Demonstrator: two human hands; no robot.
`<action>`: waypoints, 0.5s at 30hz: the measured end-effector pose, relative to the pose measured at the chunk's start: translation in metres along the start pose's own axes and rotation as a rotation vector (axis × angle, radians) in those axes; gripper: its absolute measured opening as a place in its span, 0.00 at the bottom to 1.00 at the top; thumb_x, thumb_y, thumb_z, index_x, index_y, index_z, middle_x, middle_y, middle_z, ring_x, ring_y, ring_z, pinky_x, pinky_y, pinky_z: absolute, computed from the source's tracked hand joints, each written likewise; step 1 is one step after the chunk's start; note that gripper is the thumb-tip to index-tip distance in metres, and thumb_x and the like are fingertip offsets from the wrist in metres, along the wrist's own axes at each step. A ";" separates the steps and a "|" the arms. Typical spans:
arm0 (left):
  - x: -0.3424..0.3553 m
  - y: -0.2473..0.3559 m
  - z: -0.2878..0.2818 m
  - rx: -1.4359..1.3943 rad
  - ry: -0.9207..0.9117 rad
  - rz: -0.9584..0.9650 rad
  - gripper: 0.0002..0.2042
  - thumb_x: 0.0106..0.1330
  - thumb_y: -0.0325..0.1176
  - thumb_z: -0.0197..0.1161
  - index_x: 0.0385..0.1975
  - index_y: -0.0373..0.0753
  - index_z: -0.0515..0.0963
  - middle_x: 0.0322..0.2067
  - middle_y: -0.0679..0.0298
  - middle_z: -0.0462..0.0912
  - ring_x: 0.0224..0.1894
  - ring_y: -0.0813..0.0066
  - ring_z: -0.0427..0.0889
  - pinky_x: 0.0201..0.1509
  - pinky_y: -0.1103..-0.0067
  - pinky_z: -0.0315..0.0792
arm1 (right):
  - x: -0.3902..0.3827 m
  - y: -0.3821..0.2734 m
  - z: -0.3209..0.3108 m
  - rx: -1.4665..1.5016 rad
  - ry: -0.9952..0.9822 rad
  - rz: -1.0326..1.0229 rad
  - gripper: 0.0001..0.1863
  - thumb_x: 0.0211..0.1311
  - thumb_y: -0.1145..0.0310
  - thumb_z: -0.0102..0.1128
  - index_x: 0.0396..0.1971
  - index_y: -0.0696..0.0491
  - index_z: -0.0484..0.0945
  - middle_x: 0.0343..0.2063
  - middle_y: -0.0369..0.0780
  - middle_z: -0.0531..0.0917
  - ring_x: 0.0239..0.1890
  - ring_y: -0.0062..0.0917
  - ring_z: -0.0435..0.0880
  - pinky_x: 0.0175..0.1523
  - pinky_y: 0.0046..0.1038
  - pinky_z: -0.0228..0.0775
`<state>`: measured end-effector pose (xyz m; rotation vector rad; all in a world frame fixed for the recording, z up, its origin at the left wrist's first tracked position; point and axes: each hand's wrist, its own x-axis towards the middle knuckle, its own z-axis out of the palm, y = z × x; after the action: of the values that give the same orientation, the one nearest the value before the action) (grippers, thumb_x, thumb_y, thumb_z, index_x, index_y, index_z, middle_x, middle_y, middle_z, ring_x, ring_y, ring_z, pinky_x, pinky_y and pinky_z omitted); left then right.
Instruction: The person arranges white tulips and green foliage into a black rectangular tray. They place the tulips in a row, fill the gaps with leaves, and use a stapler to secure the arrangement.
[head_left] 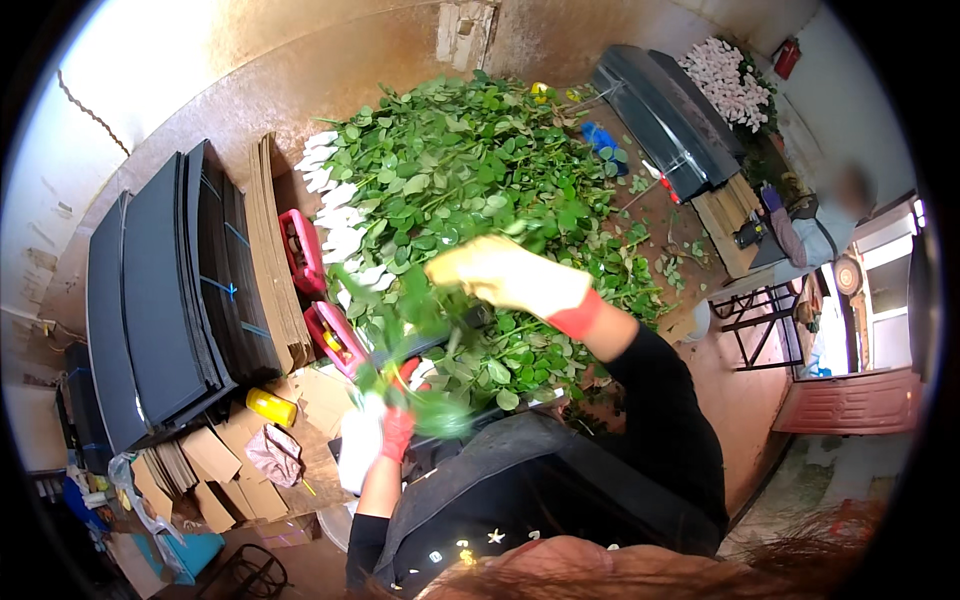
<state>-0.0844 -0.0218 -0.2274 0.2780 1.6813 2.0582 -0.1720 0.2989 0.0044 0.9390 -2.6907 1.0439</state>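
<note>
A large heap of leafy green stems (pixel 480 180) lies in front of me, with white-wrapped heads (pixel 345 240) along its left side. My left hand (pixel 397 430), in a red and white glove, is closed around a leafy stem (pixel 385 378) low at the heap's near left edge. Motion smears the leaves about it. Over the middle of the heap reaches my right hand (pixel 510 275), in a pale yellow glove with a red cuff. Its fingers are pressed together by blurred leaves; what they hold is hidden.
Dark stacked sheets (pixel 150 300) and brown cardboard (pixel 275 270) stand at left, beside red plastic holders (pixel 302 252). A yellow bottle (pixel 271 407) and crumpled cloth (pixel 273 455) lie nearer. Dark boxes (pixel 665 120) and pale pink flowers (pixel 725 82) are far right, near another person (pixel 825 230).
</note>
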 end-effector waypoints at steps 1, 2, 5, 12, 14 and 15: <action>-0.005 -0.021 -0.020 -0.443 0.013 -0.077 0.29 0.62 0.33 0.70 0.65 0.37 0.72 0.55 0.55 0.78 0.54 0.60 0.79 0.59 0.68 0.74 | -0.006 -0.028 -0.009 -0.027 -0.041 -0.054 0.22 0.52 0.84 0.60 0.47 0.49 0.83 0.37 0.41 0.87 0.33 0.35 0.87 0.35 0.34 0.79; -0.010 -0.040 -0.042 -0.806 0.058 -0.145 0.31 0.61 0.32 0.71 0.65 0.35 0.71 0.51 0.58 0.80 0.50 0.64 0.82 0.55 0.70 0.77 | -0.014 -0.048 -0.014 -0.052 -0.083 -0.114 0.23 0.49 0.83 0.62 0.47 0.49 0.84 0.44 0.42 0.88 0.36 0.35 0.88 0.37 0.35 0.79; 0.004 0.009 0.003 0.199 -0.017 0.190 0.30 0.58 0.32 0.73 0.62 0.34 0.73 0.54 0.50 0.80 0.54 0.55 0.81 0.59 0.67 0.76 | -0.123 -0.008 0.028 0.151 0.053 0.432 0.18 0.54 0.80 0.65 0.47 0.51 0.85 0.37 0.39 0.88 0.29 0.27 0.84 0.32 0.28 0.75; 0.005 0.044 0.016 0.715 -0.011 0.386 0.28 0.62 0.33 0.63 0.64 0.34 0.71 0.56 0.46 0.76 0.58 0.46 0.76 0.66 0.62 0.69 | -0.158 0.006 0.061 -0.666 -0.347 0.435 0.33 0.56 0.72 0.68 0.65 0.48 0.73 0.52 0.42 0.83 0.45 0.32 0.84 0.47 0.31 0.79; 0.002 0.036 0.005 0.666 0.003 0.341 0.28 0.61 0.31 0.63 0.64 0.34 0.71 0.54 0.46 0.77 0.57 0.45 0.76 0.64 0.62 0.70 | -0.110 -0.056 0.032 -0.802 -0.340 0.490 0.26 0.56 0.69 0.66 0.57 0.49 0.77 0.48 0.46 0.83 0.50 0.39 0.84 0.51 0.39 0.79; 0.003 0.036 0.005 0.679 0.015 0.352 0.28 0.61 0.31 0.63 0.63 0.34 0.71 0.53 0.46 0.77 0.56 0.44 0.76 0.62 0.62 0.71 | -0.091 -0.078 0.030 -0.636 -0.239 0.474 0.23 0.58 0.67 0.65 0.56 0.49 0.79 0.44 0.46 0.85 0.46 0.40 0.85 0.50 0.39 0.79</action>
<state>-0.0928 -0.0215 -0.1919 0.8244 2.4381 1.6238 -0.0497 0.2815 -0.0008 0.3290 -3.1994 0.0554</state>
